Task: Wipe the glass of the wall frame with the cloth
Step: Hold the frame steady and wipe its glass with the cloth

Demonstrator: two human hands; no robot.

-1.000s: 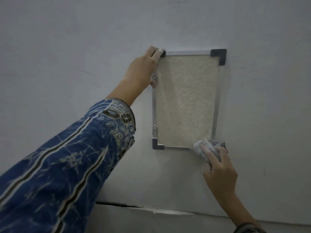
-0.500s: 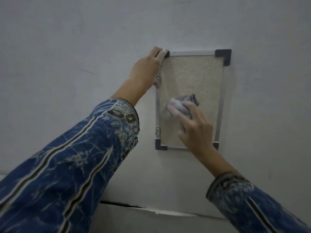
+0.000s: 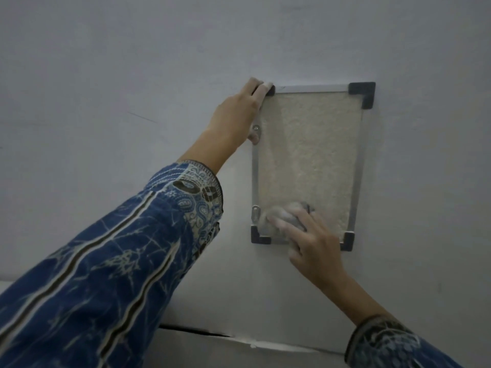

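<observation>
A wall frame (image 3: 310, 88) with a silver metal rim, dark corner caps and a beige textured panel behind glass (image 3: 308, 144) hangs on a pale wall. My left hand (image 3: 236, 115) grips the frame's upper left corner and left edge. My right hand (image 3: 310, 240) presses a crumpled grey-white cloth (image 3: 281, 213) against the glass near the lower left corner. The cloth is motion-blurred and partly hidden under my fingers.
The pale wall (image 3: 106, 88) surrounds the frame. A dark crack or seam (image 3: 202, 333) runs along the wall below the frame. Both of my arms wear blue patterned sleeves (image 3: 106, 274).
My right hand carried the cloth from the lower right corner up to the middle of the glass, then down to the lower left. My left hand stayed on the upper left corner.
</observation>
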